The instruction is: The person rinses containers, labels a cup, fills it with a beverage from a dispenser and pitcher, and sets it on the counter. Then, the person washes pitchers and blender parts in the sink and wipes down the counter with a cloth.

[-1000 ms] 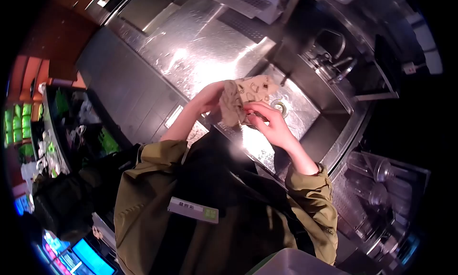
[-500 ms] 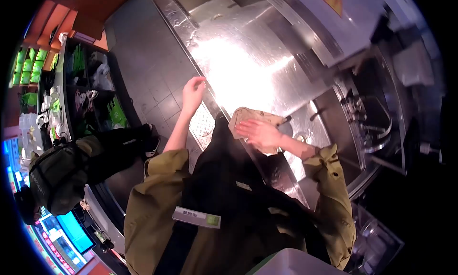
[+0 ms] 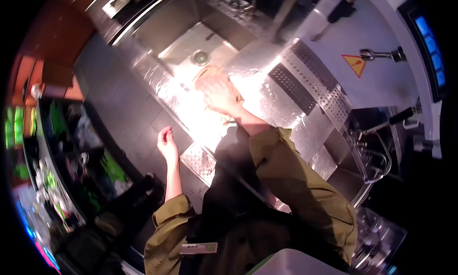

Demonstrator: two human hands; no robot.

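Note:
My right hand (image 3: 220, 93) presses down on a folded tan cloth (image 3: 234, 90) on the steel counter (image 3: 253, 79), just in front of a sink. Its fingers reach forward over the cloth. Glare washes out the cloth's edges and part of the hand. My left hand (image 3: 167, 144) hangs over the floor beside the counter's edge. Its fingers are loosely bent with nothing in them, and it touches nothing.
Beyond my right hand lies a sink basin (image 3: 188, 46) with a round drain (image 3: 200, 57). A perforated steel tray (image 3: 312, 77) stands before a white machine (image 3: 377, 32) bearing a warning triangle. Dark shelves (image 3: 71, 146) line the left. A second tap (image 3: 381, 165) is at right.
My right hand and the cloth have slid along the counter to beside the far sink. My left hand stays off the counter, loosely bent. The view has turned, bringing that sink into sight.

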